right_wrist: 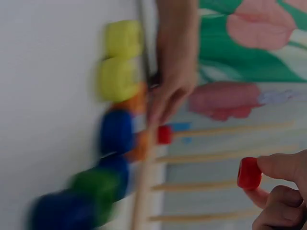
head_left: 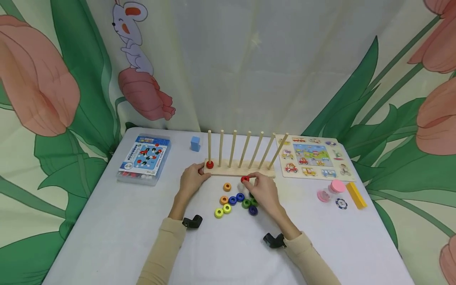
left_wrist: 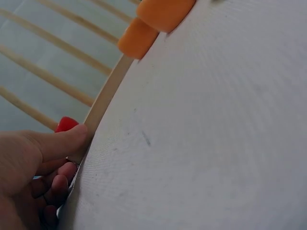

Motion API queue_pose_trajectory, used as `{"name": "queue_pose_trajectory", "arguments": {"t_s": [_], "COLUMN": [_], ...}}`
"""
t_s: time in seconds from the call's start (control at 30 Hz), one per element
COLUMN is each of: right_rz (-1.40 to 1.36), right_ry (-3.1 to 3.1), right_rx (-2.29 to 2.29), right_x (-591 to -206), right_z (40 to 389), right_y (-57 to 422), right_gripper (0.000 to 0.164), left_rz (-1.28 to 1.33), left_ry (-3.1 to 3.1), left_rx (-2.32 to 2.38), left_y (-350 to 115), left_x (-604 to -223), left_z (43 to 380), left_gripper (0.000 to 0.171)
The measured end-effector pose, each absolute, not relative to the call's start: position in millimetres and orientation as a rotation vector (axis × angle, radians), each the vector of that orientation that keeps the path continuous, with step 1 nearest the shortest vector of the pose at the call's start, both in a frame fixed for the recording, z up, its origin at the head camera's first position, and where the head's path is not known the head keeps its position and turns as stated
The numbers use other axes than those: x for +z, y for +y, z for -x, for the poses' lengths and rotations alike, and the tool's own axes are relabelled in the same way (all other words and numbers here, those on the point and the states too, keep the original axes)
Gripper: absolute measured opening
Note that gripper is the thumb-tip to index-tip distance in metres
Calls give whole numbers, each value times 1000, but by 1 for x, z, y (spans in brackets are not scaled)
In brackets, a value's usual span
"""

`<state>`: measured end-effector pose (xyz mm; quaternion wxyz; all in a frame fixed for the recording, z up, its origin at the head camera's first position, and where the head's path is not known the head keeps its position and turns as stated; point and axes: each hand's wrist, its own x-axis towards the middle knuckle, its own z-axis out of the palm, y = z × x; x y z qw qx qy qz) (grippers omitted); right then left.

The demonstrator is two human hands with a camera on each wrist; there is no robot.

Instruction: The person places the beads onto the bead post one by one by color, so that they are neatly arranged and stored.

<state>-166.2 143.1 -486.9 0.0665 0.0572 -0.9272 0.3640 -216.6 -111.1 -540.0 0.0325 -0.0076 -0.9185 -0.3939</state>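
A wooden rack [head_left: 235, 169] with several upright pegs stands across the middle of the table. One red ring [head_left: 209, 164] sits at the foot of its leftmost peg. My left hand [head_left: 191, 180] grips the rack's left end, thumb on the front edge in the left wrist view. Between thumb and fingers my right hand [head_left: 265, 190] pinches a second red ring [right_wrist: 249, 173], held in front of the rack. Below it lie loose rings: orange [head_left: 227, 187], yellow [head_left: 219, 213], blue [head_left: 232, 200], green [head_left: 246, 203] and dark blue [head_left: 253, 210]. The right hand partly hides the green ones.
At the left lies a plastic case [head_left: 144, 158] with a molecule picture; a blue block [head_left: 195, 143] stands behind. To the right are a picture puzzle board [head_left: 288, 172], a pink sand timer [head_left: 337, 186], a round chip [head_left: 341, 204] and a yellow block [head_left: 356, 195].
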Motion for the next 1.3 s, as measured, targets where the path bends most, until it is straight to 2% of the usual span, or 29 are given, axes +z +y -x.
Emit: {"name": "queue_pose_trajectory", "arguments": {"t_s": [0.17, 0.3, 0.4, 0.5, 0.7, 0.83, 1.13, 1.3], "right_rz": [-377, -542, -598, -587, -604, -597, -212, -64], "right_ry": [-2599, -2461, -2480, -2587, -2600, -2527, -2813, -2918], "right_rx": [1166, 1070, 983, 955, 996, 1106, 1336, 1360], "right_x": [-426, -378, -359, -355, -364, -381, -481, -510], "right_z": [171, 197, 216, 227, 226, 214, 179, 158], "right_y": [109, 77, 60, 51, 47, 63, 155, 181], "right_gripper": [32, 33, 33, 33, 34, 29, 19, 18], "left_rz": [19, 32, 48, 66, 51, 38, -20, 8], "left_ry": [-2818, -2819, -2831, -2848, -2834, -2827, -2829, -2844], "left_rx": [-1204, -1205, -1208, -1220, -1232, -1247, -1217, -1214], "left_y": [-110, -110, -110, -109, -110, -112, -111, -111], "left_x": [-543, -542, -542, -542, -542, -541, -542, -544], "left_z": [216, 217, 217, 217, 218, 218, 220, 220], "left_gripper": [56, 56, 56, 56, 55, 55, 57, 58]}}
